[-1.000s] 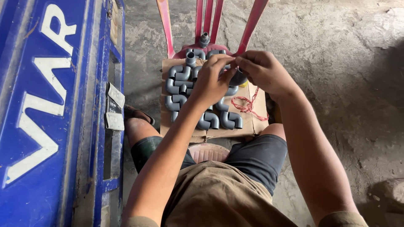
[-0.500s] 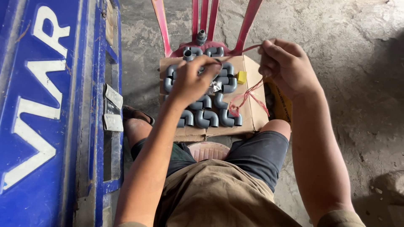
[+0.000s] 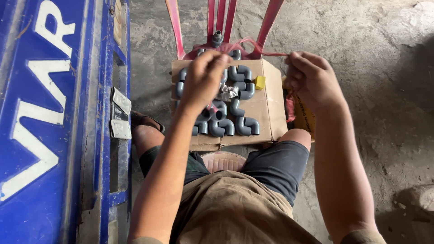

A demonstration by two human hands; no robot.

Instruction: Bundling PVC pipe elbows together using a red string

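A flat sheet of brown cardboard (image 3: 266,108) lies across the seat of a red plastic chair (image 3: 217,18) and serves as a work tray, keeping the grey plastic pipe elbows (image 3: 235,124) grouped within reach of the seated person. A small yellow block (image 3: 259,82) and a crumpled silver piece (image 3: 226,93) rest among the elbows.

A thin red string (image 3: 253,45) runs taut between the two hands above the far edge of the cardboard; the hands are held apart, which appears to keep the string under tension.

Left hand (image 3: 203,79): fingers curled down, grip pressed together on the left end of the string, hovering over the elbows.

Right hand (image 3: 312,79): grip closed, thumb and forefinger pinching the right end of the string beside the cardboard's right edge.

A blue painted metal panel with white lettering (image 3: 54,122) stands to the left on the grey concrete floor (image 3: 370,54).
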